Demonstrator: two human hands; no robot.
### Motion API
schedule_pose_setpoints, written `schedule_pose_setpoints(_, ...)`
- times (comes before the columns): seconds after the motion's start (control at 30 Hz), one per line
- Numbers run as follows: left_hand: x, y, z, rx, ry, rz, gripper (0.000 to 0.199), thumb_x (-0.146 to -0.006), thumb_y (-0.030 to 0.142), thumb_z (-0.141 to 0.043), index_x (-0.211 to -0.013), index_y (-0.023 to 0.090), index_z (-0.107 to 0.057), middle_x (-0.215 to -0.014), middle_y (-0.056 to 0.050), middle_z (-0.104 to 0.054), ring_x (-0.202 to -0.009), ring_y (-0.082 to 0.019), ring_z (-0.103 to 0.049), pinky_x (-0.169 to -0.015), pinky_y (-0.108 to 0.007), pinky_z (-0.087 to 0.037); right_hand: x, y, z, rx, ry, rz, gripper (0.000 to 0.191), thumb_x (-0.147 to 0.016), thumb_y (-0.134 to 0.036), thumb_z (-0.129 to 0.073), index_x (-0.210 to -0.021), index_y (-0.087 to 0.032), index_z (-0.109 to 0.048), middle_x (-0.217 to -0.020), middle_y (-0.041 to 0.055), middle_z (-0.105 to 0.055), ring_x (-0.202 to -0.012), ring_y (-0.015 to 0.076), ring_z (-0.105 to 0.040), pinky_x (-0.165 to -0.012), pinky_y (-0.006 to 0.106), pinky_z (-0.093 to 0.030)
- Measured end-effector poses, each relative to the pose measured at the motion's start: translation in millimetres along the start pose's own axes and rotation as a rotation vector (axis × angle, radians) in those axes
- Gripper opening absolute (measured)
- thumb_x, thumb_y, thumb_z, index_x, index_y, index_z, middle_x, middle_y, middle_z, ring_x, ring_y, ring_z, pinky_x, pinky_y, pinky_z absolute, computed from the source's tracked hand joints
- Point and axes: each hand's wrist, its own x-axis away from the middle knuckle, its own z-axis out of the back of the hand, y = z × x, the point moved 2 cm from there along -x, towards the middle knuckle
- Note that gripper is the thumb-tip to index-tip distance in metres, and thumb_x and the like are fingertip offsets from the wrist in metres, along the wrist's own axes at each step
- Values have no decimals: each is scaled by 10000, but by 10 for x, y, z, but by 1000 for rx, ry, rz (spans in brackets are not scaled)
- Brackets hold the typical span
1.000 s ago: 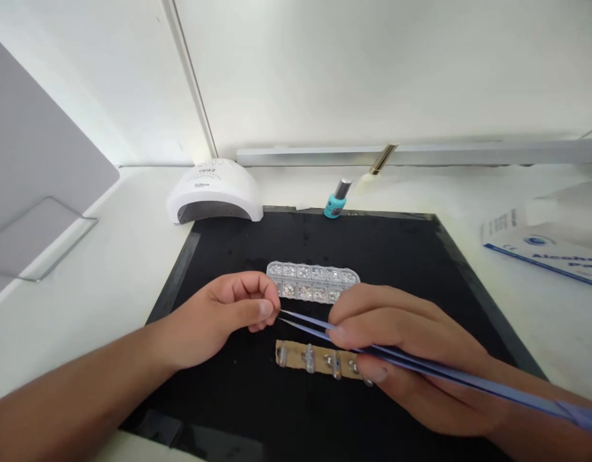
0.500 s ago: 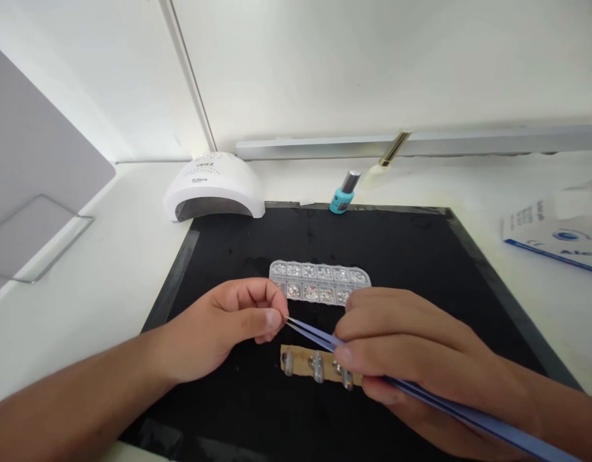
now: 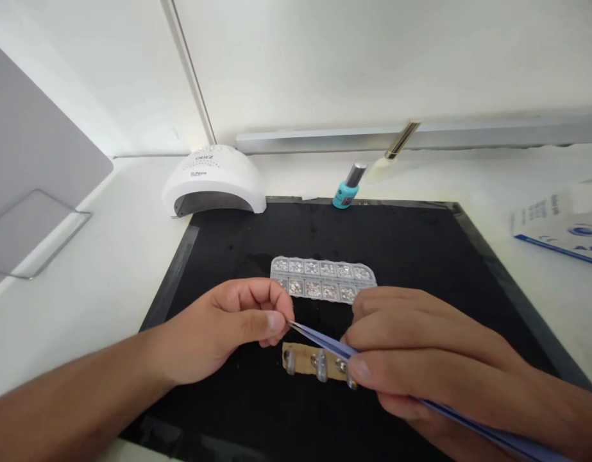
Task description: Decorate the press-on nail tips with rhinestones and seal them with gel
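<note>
My left hand (image 3: 242, 327) is closed, thumb pressed to curled fingers; whatever it pinches is too small to make out. My right hand (image 3: 430, 353) grips blue-purple tweezers (image 3: 324, 342), whose tips are close together at my left fingertips. Behind the hands lies a clear compartment case (image 3: 324, 280) of small shiny stones, its right end partly covered by my right hand. Below the tweezers is a tan strip (image 3: 303, 359) carrying several glossy grey nail-shaped pieces (image 3: 321, 366), its right end hidden by my right hand.
A white lamp (image 3: 213, 179) stands at the mat's back left corner. A turquoise bottle (image 3: 346, 192) and a pale bottle with gold cap (image 3: 385, 165) are at the back. A white-blue packet (image 3: 565, 224) lies at right, and a wire frame (image 3: 59, 244) at left. The black mat (image 3: 238, 237) lies beneath the hands.
The view has shifted slightly. The gap between the tweezer tips has narrowed, and my right hand has moved a little to the right. My left hand keeps its pinch.
</note>
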Motion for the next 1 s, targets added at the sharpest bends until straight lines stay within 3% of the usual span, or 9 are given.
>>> schedule_pose_setpoints(0.17, 19, -10, -17, 22, -4, 6, 156, -859, 264, -674, -815, 125, -617, -693, 5, -519, -659, -99, -424, -653, -226, -327, 14, 3, 8, -8, -3, -8, 167, -924, -121, -546, -1085, -162, -569, -855, 59, -733, -827, 152, -689, -846, 327, -585)
schedule_pose_setpoints(1.0, 9, -16, -1, 35, -47, 41, 168, -857, 282, -688, -827, 128, -628, -708, 4, -528, -659, -98, -421, -660, -228, -328, 42, -11, -14, -67, 54, -118, 161, -965, -196, -512, -1110, -234, -569, -847, 45, -725, -824, 176, -710, -810, 338, -606)
